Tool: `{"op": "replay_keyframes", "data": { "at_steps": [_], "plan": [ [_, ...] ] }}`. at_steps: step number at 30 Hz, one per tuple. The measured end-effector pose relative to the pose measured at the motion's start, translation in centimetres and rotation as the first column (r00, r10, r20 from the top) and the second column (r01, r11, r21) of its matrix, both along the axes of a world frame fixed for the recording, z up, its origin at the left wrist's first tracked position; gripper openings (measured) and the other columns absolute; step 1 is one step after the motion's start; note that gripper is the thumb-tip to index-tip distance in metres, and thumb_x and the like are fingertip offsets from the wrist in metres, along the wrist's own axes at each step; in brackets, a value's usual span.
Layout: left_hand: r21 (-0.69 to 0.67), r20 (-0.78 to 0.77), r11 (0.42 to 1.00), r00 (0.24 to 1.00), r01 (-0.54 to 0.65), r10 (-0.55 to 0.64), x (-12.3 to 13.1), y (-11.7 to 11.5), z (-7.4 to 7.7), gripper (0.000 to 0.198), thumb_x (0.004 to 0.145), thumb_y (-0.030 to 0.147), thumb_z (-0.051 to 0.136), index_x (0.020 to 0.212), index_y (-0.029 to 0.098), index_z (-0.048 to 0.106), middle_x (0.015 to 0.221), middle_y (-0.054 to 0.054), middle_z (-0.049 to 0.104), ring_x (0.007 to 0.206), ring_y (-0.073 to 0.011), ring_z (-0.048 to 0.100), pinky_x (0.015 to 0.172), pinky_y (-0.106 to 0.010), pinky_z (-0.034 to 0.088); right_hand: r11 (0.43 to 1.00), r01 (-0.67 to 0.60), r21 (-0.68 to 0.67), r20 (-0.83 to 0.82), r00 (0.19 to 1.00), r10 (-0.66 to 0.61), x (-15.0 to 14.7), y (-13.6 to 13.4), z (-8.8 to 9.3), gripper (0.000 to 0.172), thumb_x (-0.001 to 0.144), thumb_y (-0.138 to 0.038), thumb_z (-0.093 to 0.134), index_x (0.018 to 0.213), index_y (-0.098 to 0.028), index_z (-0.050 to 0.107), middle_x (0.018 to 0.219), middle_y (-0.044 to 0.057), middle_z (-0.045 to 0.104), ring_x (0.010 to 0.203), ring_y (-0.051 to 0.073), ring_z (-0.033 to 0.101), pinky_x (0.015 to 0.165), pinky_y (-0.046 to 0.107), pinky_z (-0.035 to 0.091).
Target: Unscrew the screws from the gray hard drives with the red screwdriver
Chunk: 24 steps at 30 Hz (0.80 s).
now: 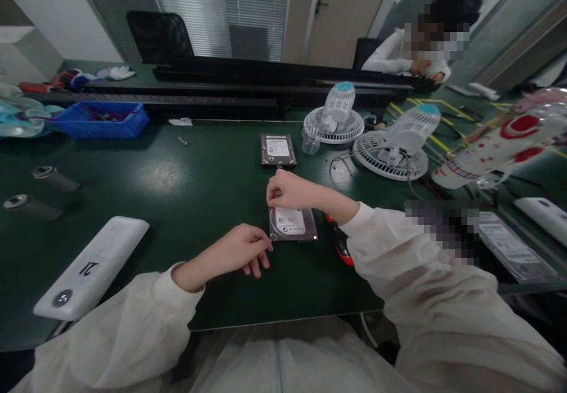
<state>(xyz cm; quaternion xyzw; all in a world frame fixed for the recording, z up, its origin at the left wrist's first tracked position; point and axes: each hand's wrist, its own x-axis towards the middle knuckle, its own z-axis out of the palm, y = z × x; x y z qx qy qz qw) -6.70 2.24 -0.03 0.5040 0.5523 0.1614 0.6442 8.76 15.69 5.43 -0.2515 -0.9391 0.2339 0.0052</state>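
Observation:
A hard drive (293, 223) with a white label lies flat on the green table in front of me. Over its far left corner my right hand (286, 189) is closed in a pinch, fingertips pointing down; what they hold, if anything, is too small to make out. My left hand (250, 250) is beside the drive's near left corner, fingers apart and holding nothing, with the fingertips close to its edge. Beyond my right hand lies a second hard drive (277, 149). A red and black tool handle (341, 244) is partly hidden by my right sleeve.
Two white fans (339, 106) and a clear plastic cup (310, 141) stand at the back right. A blue bin (103, 120) is at the back left. Nearer on the left are metal cylinders (55, 178) and a white power bank (93, 266). Another person (398, 56) sits across the table.

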Motion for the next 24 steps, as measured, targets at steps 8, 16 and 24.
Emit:
{"op": "replay_keyframes", "data": {
  "at_steps": [8, 16, 24],
  "plan": [
    [-0.007, -0.003, 1.0, 1.0, -0.006, 0.006, 0.0, 0.0, 0.1, 0.018, 0.093, 0.025, 0.05, 0.092, 0.014, 0.064, 0.068, -0.002, 0.073, 0.049, -0.0128, 0.066, 0.042, -0.02, 0.044, 1.0, 0.005, 0.017, -0.002, 1.0, -0.005, 0.1, 0.0, -0.2, 0.013, 0.083, -0.015, 0.066, 0.08, -0.012, 0.078, 0.085, 0.009, 0.075, 0.087, 0.017, 0.058, 0.084, 0.032, 0.044],
    [-0.008, -0.004, 1.0, 1.0, -0.001, 0.001, 0.0, 0.0, 0.2, 0.018, 0.096, 0.022, 0.047, 0.092, 0.014, 0.063, 0.068, -0.001, 0.072, 0.048, -0.0112, 0.066, 0.041, -0.018, 0.042, 0.993, 0.063, 0.097, 0.005, 0.998, -0.064, 1.0, -0.2, 1.2, 0.016, 0.088, -0.02, 0.062, 0.084, -0.012, 0.076, 0.091, 0.008, 0.074, 0.092, 0.017, 0.058, 0.087, 0.032, 0.042],
    [-0.006, 0.021, 1.0, 1.0, -0.001, 0.001, -0.1, 0.0, -0.1, 0.019, 0.096, 0.029, 0.051, 0.092, 0.014, 0.063, 0.069, -0.002, 0.072, 0.049, -0.0113, 0.066, 0.042, -0.017, 0.044, 0.818, 0.299, 0.491, 0.175, 0.886, -0.429, 7.6, -7.4, 4.6, 0.032, 0.098, -0.042, 0.051, 0.099, -0.012, 0.063, 0.095, 0.014, 0.069, 0.093, 0.03, 0.065, 0.07, 0.034, 0.038]
  ]
}}
